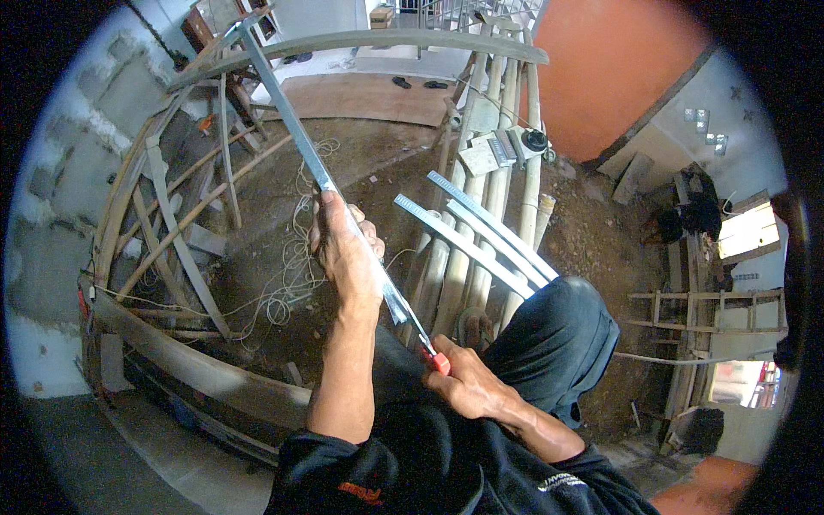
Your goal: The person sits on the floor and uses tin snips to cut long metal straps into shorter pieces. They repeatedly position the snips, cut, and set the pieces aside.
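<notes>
A long, thin metal channel [287, 116] slants from the upper left down toward my lap. My left hand [348, 245] is wrapped round it partway along. At its near end, my right hand [468, 378] grips a red-handled cutting tool that looks like tin snips [440, 361]. The tool's jaws are against the channel's end; whether they bite into it is too small to tell. Beside my bent right knee, several shorter metal strips [463, 245] with slotted ends rest across pale poles.
The pale poles [504, 184] run away from me, carrying a small pile of flat pieces [505, 150]. Left of me, a loose white cable [287, 296] lies coiled on the dirt floor. Timber lengths [176, 232] lean along the left wall. A ladder-like wooden frame [704, 296] stands at right.
</notes>
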`<state>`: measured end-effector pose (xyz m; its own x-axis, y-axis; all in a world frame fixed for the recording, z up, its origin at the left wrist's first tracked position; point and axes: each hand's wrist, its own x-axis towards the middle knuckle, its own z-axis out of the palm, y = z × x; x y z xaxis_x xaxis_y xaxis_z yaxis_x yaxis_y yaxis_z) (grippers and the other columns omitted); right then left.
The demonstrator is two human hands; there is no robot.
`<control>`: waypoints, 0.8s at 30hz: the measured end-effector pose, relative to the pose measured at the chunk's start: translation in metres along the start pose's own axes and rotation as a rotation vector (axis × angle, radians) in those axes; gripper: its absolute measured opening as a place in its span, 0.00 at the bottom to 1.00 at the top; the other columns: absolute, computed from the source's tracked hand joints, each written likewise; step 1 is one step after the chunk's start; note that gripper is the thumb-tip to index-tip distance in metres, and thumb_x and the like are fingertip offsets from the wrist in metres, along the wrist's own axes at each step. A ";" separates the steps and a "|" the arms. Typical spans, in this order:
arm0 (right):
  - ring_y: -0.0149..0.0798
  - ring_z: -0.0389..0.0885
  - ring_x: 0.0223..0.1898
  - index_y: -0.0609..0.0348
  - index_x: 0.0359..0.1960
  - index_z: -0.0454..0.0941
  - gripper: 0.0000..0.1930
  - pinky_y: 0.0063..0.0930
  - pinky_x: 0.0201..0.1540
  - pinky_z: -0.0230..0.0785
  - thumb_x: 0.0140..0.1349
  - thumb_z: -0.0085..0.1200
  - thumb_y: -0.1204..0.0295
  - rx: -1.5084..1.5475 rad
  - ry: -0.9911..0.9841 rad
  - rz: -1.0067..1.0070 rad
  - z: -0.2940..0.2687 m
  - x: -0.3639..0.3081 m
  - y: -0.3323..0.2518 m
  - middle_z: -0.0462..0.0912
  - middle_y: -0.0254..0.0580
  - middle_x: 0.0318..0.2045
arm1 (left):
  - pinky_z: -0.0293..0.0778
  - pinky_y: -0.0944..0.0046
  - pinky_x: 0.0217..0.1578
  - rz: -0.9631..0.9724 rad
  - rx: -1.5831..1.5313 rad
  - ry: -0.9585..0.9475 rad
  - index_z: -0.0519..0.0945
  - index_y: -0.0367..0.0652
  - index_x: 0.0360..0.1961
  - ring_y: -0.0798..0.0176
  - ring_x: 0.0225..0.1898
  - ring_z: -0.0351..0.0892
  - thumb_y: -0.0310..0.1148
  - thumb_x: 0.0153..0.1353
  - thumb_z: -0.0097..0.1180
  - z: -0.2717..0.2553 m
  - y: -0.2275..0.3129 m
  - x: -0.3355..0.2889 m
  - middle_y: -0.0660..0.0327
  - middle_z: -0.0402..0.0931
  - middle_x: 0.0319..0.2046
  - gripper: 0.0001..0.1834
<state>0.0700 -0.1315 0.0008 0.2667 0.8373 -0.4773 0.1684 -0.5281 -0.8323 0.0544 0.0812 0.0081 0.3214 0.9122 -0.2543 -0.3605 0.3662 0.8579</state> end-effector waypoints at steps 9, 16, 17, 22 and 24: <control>0.41 0.75 0.29 0.64 0.40 0.69 0.13 0.39 0.35 0.68 0.56 0.57 0.73 0.069 0.004 0.021 -0.001 0.003 0.004 0.74 0.46 0.25 | 0.59 0.73 0.16 -0.020 0.002 -0.013 0.68 0.50 0.30 0.75 0.18 0.61 0.60 0.69 0.47 0.000 0.002 0.002 0.70 0.60 0.19 0.24; 0.34 0.69 0.33 0.62 0.41 0.69 0.13 0.33 0.39 0.65 0.57 0.57 0.74 0.129 -0.030 -0.017 -0.001 0.003 0.005 0.72 0.39 0.28 | 0.58 0.73 0.15 -0.023 -0.015 -0.008 0.68 0.51 0.28 0.75 0.17 0.62 0.60 0.68 0.50 0.003 0.003 0.002 0.71 0.59 0.19 0.24; 0.33 0.68 0.34 0.61 0.41 0.69 0.13 0.31 0.40 0.65 0.57 0.57 0.74 0.184 -0.038 -0.027 -0.001 0.004 0.005 0.71 0.38 0.29 | 0.58 0.73 0.15 -0.022 -0.004 -0.002 0.68 0.51 0.28 0.75 0.17 0.62 0.59 0.68 0.51 0.005 0.004 0.003 0.71 0.60 0.19 0.24; 0.32 0.66 0.38 0.58 0.46 0.68 0.16 0.29 0.45 0.63 0.56 0.56 0.75 0.222 -0.090 -0.022 -0.003 0.004 0.002 0.70 0.35 0.32 | 0.58 0.72 0.15 -0.014 0.022 0.023 0.68 0.52 0.29 0.74 0.17 0.63 0.58 0.68 0.52 0.008 0.009 0.002 0.71 0.61 0.19 0.22; 0.33 0.67 0.38 0.59 0.47 0.68 0.16 0.30 0.46 0.64 0.56 0.56 0.75 0.241 -0.095 -0.015 -0.003 0.003 -0.001 0.71 0.37 0.33 | 0.58 0.72 0.14 -0.039 0.024 0.049 0.67 0.52 0.29 0.74 0.17 0.63 0.57 0.68 0.52 0.008 0.009 0.002 0.71 0.62 0.20 0.22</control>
<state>0.0741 -0.1289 0.0006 0.1740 0.8602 -0.4794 -0.0621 -0.4763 -0.8771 0.0586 0.0845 0.0192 0.2915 0.9052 -0.3092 -0.3273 0.3981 0.8570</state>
